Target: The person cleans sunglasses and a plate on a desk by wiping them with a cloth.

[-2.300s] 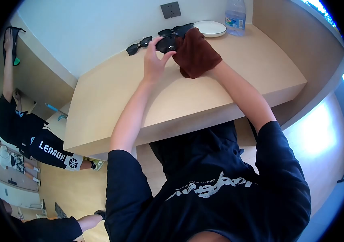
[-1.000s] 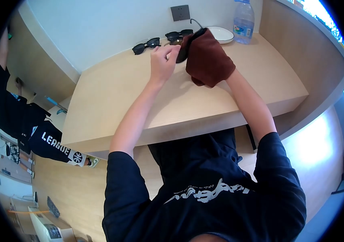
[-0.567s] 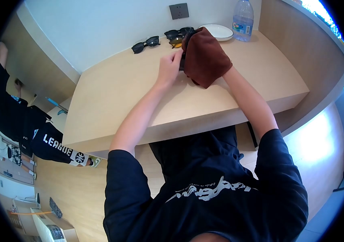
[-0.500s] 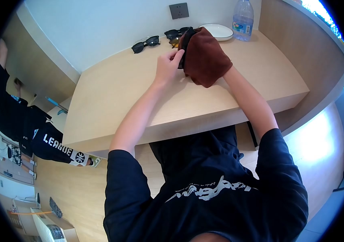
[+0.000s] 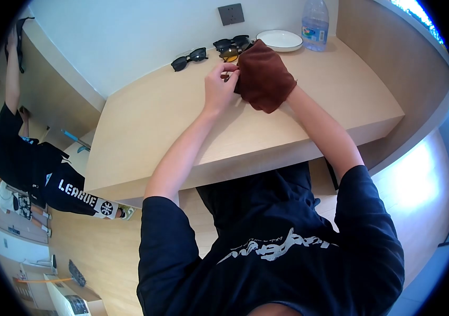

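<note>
Bottle (image 5: 315, 27) beside white plate (image 5: 280, 40) (sunglasses (image 5: 189, 59) left of both).

Live from head cam, single view: wearer's POV, looking fwd + steeply down. Desk (image 5: 145, 124) close below, filling ctr; wearer's shirt (image 5: 282, 268) nearer, btm ctr; wall (image 5: 140, 34) up top. Wide lens, dark curved edges. Floor (image 5: 90, 242) lower L, other person (image 5: 16, 160) mid-L, tipped sideways, farther off.

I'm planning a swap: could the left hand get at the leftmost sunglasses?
Probably yes: bare desktop separates the left hand from the leftmost sunglasses, though its fingers are pinching something dark beside the cloth.
</note>
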{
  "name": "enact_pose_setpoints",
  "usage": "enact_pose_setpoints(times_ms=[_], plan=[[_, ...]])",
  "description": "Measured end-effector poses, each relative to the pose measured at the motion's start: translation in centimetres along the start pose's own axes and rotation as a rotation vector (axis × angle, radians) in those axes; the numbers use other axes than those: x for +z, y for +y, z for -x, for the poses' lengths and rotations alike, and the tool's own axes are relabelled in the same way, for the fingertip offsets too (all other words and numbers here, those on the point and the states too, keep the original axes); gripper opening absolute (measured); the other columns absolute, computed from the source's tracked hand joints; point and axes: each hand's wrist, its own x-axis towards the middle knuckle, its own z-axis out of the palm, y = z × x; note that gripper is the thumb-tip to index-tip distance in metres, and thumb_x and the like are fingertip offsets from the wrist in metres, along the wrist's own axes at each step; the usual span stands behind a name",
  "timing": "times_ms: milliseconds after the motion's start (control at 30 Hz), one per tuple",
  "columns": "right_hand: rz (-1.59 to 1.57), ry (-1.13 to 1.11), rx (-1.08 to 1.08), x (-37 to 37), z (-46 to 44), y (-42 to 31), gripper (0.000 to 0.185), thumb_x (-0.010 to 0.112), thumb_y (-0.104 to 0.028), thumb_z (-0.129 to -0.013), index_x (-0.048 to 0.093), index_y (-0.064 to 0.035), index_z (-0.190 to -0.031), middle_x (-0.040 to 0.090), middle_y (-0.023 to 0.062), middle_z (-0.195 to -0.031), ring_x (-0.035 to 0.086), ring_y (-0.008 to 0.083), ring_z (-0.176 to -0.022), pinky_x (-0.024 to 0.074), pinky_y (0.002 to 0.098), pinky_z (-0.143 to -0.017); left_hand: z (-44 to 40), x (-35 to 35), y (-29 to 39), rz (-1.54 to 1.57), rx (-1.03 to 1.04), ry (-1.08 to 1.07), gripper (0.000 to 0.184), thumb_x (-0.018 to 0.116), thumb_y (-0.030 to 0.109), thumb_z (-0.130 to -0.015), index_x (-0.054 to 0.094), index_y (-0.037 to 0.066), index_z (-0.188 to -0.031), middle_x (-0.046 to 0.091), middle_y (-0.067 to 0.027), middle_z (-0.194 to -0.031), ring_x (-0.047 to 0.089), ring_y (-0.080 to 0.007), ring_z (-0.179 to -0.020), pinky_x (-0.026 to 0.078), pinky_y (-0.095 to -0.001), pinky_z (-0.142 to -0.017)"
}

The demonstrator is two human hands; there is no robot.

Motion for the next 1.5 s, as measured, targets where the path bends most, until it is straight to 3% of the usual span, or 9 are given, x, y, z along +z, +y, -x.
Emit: enact_pose_setpoints(times_ms=[233,300,533,933,1000,1133,1200,1300,1500], plan=[[0.173,-0.253,-0.015,-2.3,-0.6,-1.3,0.024,0.066,-0.02,-0.052,0.054,-0.0115,-0.072,0.058,0.0038,-0.077,0.059,0.023,-0.08,0.04,0.0287,-0.088,-0.1,-0.4,-0.6,0.114,-0.158,-0.069,0.02,0.062,0.014,-0.092,0.068,-0.004,-0.098,0.068,-0.0077,-0.094,0.065,-0.0155,-0.086,0.052,-0.0282,-0.076],[-0.056,0.14,-0.001,-0.1,-0.9,-0.7,0.026,0.067,-0.021,-0.047,0.058,-0.01,-0.069,0.06,0.0061,-0.077,0.06,0.0246,-0.083,0.0409,0.0328,-0.082,-0.6,-0.7,-1.7,0.176,-0.026,-0.151,0.019,0.061,0.015,-0.092,0.067,-0.003,-0.096,0.065,-0.0081,-0.102,0.061,-0.0153,-0.092,0.049,-0.0295,-0.078],[-0.003,-0.09,-0.137,-2.6,-0.1,-0.6,0.028,0.067,-0.025,-0.051,0.054,-0.0084,-0.071,0.056,0.008,-0.079,0.058,0.0262,-0.082,0.04,0.0341,-0.084,-0.1,-0.9,-0.9,0.175,-0.086,-0.222,0.019,0.06,0.015,-0.093,0.066,-0.003,-0.094,0.061,-0.0048,-0.108,0.057,-0.0151,-0.092,0.045,-0.0269,-0.078],[-0.005,0.281,-0.092,-0.5,0.1,-0.5,0.026,0.063,-0.021,-0.056,0.047,-0.0091,-0.072,0.052,0.0086,-0.075,0.054,0.0287,-0.077,0.0405,0.0321,-0.083,0.3,-1.4,0.8,0.369,-0.175,-0.29,0.023,0.058,0.014,-0.095,0.066,-0.007,-0.098,0.062,-0.0038,-0.106,0.057,-0.0126,-0.095,0.044,-0.027,-0.086],[0.137,-0.308,0.001,-1.4,-0.5,-1.2,0.028,0.064,-0.02,-0.057,0.051,-0.0055,-0.077,0.057,0.0108,-0.081,0.056,0.0293,-0.081,0.0424,0.0313,-0.086,0.4,-2.1,0.8,0.451,-0.306,-0.328,0.024,0.055,0.018,-0.098,0.067,-0.002,-0.105,0.066,-0.0006,-0.102,0.057,-0.0106,-0.102,0.042,-0.0263,-0.092],[0.207,-0.038,-0.1,0.4,-0.4,-0.8,0.029,0.066,-0.021,-0.062,0.055,-0.0027,-0.081,0.061,0.0104,-0.085,0.058,0.0266,-0.084,0.0448,0.0282,-0.086,0.5,-1.7,-0.3,0.322,-0.178,-0.289,0.024,0.054,0.015,-0.098,0.066,-0.004,-0.105,0.064,-0.0023,-0.108,0.058,-0.0118,-0.103,0.042,-0.0274,-0.094],[-0.494,0.128,-0.053,1.2,-0.1,0.1,0.016,0.065,-0.014,-0.082,0.059,-0.0056,-0.094,0.063,0.0037,-0.092,0.06,0.0187,-0.087,0.0436,0.0299,-0.09,0.8,-1.2,-0.5,0.388,-0.099,-0.23,0.024,0.054,0.013,-0.097,0.066,-0.006,-0.106,0.061,-0.0046,-0.115,0.058,-0.0145,-0.104,0.042,-0.0284,-0.096],[-1.033,0.222,0.229,2.2,-0.2,-0.7,0.023,0.072,-0.019,-0.073,0.06,-0.0042,-0.086,0.064,0.0064,-0.084,0.06,0.016,-0.084,0.0481,0.0258,-0.08,0.3,-1.2,-1.0,0.323,-0.101,-0.234,0.024,0.054,0.011,-0.097,0.066,-0.007,-0.108,0.058,-0.0067,-0.121,0.059,-0.0168,-0.105,0.044,-0.029,-0.095],[-0.922,0.201,0.38,2.0,-0.4,0.1,0.017,0.067,-0.018,-0.088,0.061,-0.0041,-0.095,0.065,0.0041,-0.089,0.057,0.0105,-0.079,0.0494,0.0277,-0.07,-0.2,-0.7,-1.4,0.294,-0.114,-0.148,0.022,0.056,0.01,-0.096,0.067,-0.006,-0.105,0.06,-0.0089,-0.117,0.062,-0.0185,-0.097,0.05,-0.0296,-0.083]])
